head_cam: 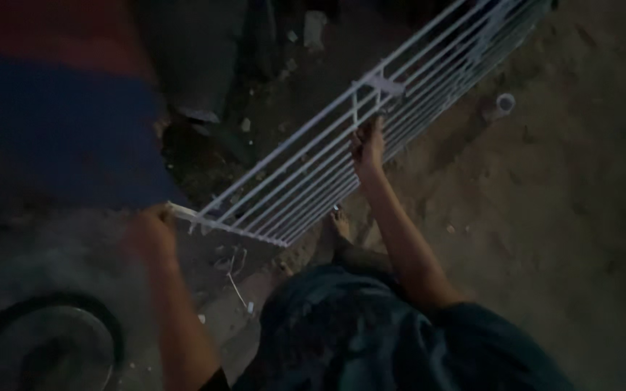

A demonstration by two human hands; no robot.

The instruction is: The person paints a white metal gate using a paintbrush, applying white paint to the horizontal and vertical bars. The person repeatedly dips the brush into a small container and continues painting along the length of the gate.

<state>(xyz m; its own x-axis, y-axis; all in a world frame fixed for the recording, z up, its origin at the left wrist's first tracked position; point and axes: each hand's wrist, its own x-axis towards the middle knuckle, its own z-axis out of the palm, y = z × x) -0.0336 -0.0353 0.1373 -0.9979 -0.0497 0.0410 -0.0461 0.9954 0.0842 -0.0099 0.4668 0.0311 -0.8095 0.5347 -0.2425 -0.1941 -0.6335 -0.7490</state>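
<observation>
A long white metal grille (306, 163) made of parallel bars runs from lower left up to the top right, held above sandy ground. My left hand (152, 230) grips its near corner at the lower left end. My right hand (368, 145) holds the bars near the middle, just below a small white bracket (380, 87) on the frame. My foot (338, 226) shows under the grille, and dark clothing fills the bottom of the view. The scene is dim and blurred.
A dark round tyre or wheel (45, 340) lies at the bottom left. A blue and red surface (52, 108) fills the upper left. A small pale cylinder (503, 103) lies on the sandy ground (559, 217) at the right. Rubble sits near the top centre.
</observation>
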